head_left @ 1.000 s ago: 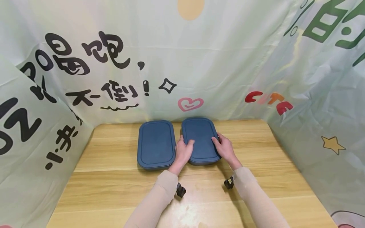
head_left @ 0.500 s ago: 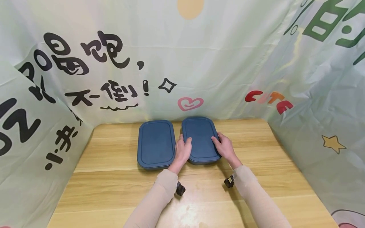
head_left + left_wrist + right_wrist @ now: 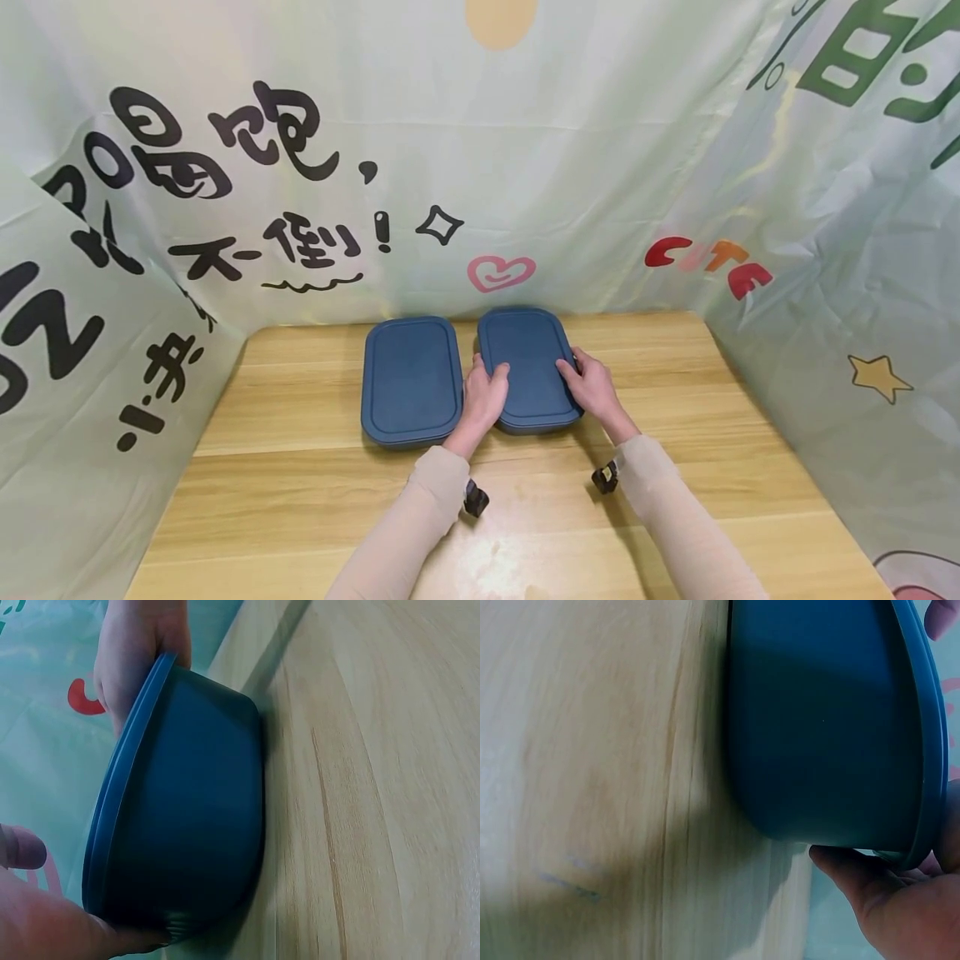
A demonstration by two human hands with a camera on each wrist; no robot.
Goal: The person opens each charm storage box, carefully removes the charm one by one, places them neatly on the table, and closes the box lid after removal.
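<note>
Two dark blue lidded boxes with rounded corners stand side by side at the back of the wooden table: a left box (image 3: 412, 379) and a right box (image 3: 528, 342). My left hand (image 3: 483, 396) is in the gap between them, its fingers along the right box's left side. In the left wrist view its thumb (image 3: 24, 847) is raised off the lid. My right hand (image 3: 592, 387) grips the right box's opposite side, thumb over the lid's edge, fingers below the rim. In the wrist views the right box (image 3: 825, 735) sits on the tabletop; its contents are hidden.
The wooden table (image 3: 315, 500) meets a printed cloth backdrop (image 3: 585, 183) behind the boxes, and more cloth hangs at both sides. Black wrist cameras (image 3: 475, 500) are strapped to both wrists. The left box stands close to my left hand.
My left thumb shifts slightly toward the lid's edge, then back over the lid. My right hand keeps its place, and both boxes stay where they were.
</note>
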